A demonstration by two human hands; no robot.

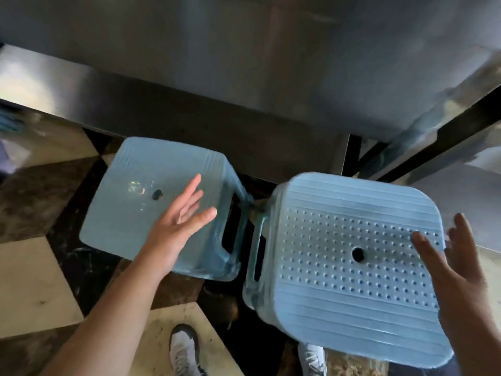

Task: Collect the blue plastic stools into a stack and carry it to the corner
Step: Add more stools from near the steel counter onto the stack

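Two blue plastic stools stand side by side on the floor in front of a steel table. The left stool [130, 202] is blurred and partly under the table edge. My left hand [176, 223] hovers over its seat with fingers straight and spread. The right stool [347, 267] is closer to me, its seat ribbed and dotted with a hole in the middle. My right hand [455, 256] is at that seat's right edge, fingers straight, thumb over the top and the other fingers beyond the rim; contact is unclear.
A stainless steel table [244, 63] fills the upper view, with a dark leg and frame [433, 137] at the right. The floor is checkered in cream and dark tiles [35, 280]. My two white shoes [184, 351] are at the bottom.
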